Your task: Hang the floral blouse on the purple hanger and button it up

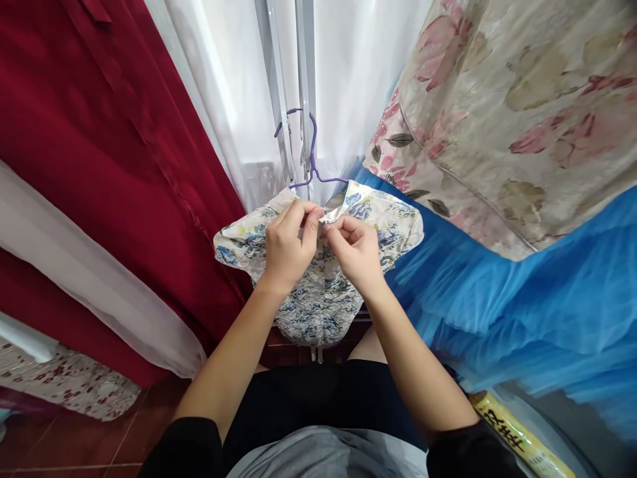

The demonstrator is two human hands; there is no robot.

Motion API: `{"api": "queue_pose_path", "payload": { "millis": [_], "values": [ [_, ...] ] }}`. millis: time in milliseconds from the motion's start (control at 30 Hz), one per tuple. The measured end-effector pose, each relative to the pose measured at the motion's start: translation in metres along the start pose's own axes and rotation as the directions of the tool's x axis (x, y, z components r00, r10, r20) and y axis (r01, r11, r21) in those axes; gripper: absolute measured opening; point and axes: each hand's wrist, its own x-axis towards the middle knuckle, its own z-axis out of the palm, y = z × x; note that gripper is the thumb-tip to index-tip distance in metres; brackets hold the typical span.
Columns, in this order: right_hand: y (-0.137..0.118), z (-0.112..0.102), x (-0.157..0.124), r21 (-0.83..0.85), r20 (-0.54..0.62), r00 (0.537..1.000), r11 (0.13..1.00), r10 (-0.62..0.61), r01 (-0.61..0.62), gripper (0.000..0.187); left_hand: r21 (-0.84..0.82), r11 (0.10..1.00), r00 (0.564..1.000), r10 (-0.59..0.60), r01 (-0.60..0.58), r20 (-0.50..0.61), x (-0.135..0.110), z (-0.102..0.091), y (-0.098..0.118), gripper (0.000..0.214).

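A white floral top [318, 299] with blue and yellow print hangs from a purple hanger [314, 153] in front of me. My left hand [293, 239] pinches the top at the neckline, thumb against fingertips. Close beside it, my right hand [354, 245] pinches the other side of the neck opening. The fingertips of both hands nearly meet at the front centre. Whatever small fastening may lie between them is hidden by the fingers.
Metal rails [304, 66] stand behind the hanger, against white curtains [358, 73]. Red fabric [119, 172] hangs at the left. At the right are a large floral cloth [497, 119] and blue tulle [522, 292]. A yellow package [522, 431] lies low at the right, above tiled floor [94, 441].
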Motion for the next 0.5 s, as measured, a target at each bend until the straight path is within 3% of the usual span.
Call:
{"api": "queue_pose_path", "payload": {
  "millis": [167, 233, 333, 400, 500],
  "values": [
    [0.005, 0.001, 0.001, -0.011, -0.049, 0.998, 0.999, -0.039, 0.039, 0.027, -0.069, 0.998, 0.990, 0.004, 0.006, 0.142, 0.000, -0.005, -0.008, 0.017],
    [0.005, 0.002, 0.004, -0.025, -0.030, 0.998, 0.998, -0.060, 0.060, 0.027, -0.075, 0.997, 0.988, 0.025, -0.014, 0.151, 0.001, -0.007, -0.008, 0.016],
    [0.015, 0.004, 0.007, -0.070, -0.014, 0.997, 0.994, -0.082, 0.081, 0.028, -0.077, 0.996, 0.999, 0.038, -0.036, 0.023, 0.005, -0.010, -0.005, 0.015],
    [0.027, 0.003, 0.005, -0.114, -0.004, 0.999, 0.992, -0.050, 0.049, 0.028, -0.124, 0.992, 0.993, -0.022, 0.008, -0.117, 0.010, -0.017, -0.008, 0.016],
    [0.043, -0.001, -0.009, -0.132, 0.042, 0.997, 0.989, 0.069, -0.063, 0.028, -0.226, 0.966, 0.930, -0.195, 0.126, -0.313, 0.014, -0.041, -0.033, 0.020]
  ]
}}
